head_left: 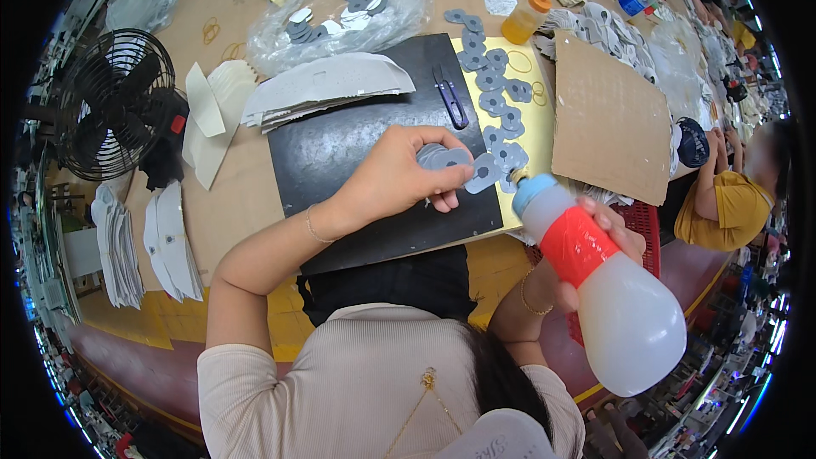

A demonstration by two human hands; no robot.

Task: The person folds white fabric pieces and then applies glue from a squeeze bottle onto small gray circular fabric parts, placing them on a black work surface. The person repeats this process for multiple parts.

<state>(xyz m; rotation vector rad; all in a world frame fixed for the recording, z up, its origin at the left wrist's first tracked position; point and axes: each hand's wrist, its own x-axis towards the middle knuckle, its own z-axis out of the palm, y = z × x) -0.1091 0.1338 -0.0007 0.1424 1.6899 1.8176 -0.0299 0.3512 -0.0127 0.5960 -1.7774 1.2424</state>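
My left hand [393, 172] is closed in a pinch around a small stack of grey rounded pieces [444, 158] with dark centres. One more grey piece [484, 172] sticks out to the right of its fingertips. My right hand [614, 229] grips a white squeeze bottle [636, 323] with a red band and a light-blue cap. The bottle is tilted, its nozzle [518, 175] pointing up-left, close to that piece. Grey pieces [491, 102] lie in an overlapping trail on a yellow sheet [539, 119]. Under my left hand is a black mat [331, 157].
Purple thread snips [450, 95] and a stack of white curved panels [331, 85] lie on the mat. Behind are a plastic bag [399, 21] of pieces and an orange bottle [525, 19]. A black fan [127, 102] stands left, cardboard [608, 123] right. Another person [727, 204] sits far right.
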